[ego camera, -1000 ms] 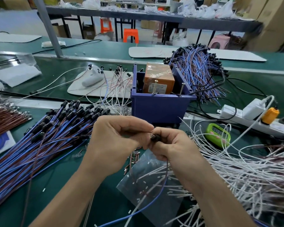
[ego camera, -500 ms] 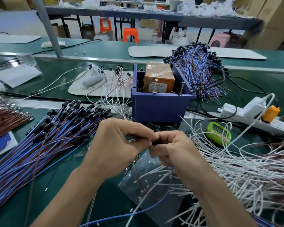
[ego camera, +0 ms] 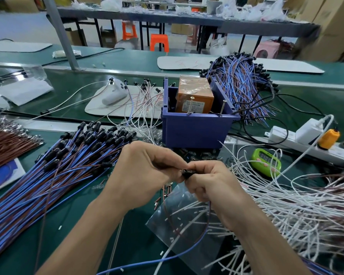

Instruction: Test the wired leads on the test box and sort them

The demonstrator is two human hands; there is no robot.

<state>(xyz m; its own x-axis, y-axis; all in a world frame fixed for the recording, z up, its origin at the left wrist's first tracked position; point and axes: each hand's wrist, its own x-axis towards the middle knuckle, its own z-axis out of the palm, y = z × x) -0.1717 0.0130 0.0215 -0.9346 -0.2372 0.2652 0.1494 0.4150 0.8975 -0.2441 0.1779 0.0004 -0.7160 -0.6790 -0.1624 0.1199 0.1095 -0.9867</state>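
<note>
Since a second ago both hands have sunk a little toward the bench and drawn closer together, and the loop of blue wire under them has swung left; over the last half second they have barely shifted.

The left hand (ego camera: pixel 145 171) and right hand (ego camera: pixel 213 181) meet at the fingertips, each pinching the small black end (ego camera: pixel 187 173) of one lead; its blue wire (ego camera: pixel 187 253) hangs from the right hand and curls back toward the viewer, over a clear plastic sheet (ego camera: pixel 167 221).

The lead is held in the air, just in front of the blue test box (ego camera: pixel 197 128) and not touching it; an orange unit (ego camera: pixel 195 92) sits inside the box, and two upright metal pins (ego camera: pixel 190 106) stand at its near rim, probably the test contacts.

A broad pile of blue and brown leads (ego camera: pixel 48 175) lies to the left, and a second heap (ego camera: pixel 240 82) lies behind the box; which of them is tested I cannot tell. By my judgement this lead is untested and unsorted, with many more to go.

Writing: a white letter "a" on a blue booklet (ego camera: pixel 0 179) at the left edge; the orange unit's label and the green timer (ego camera: pixel 266 162) display are too small to read.
</note>
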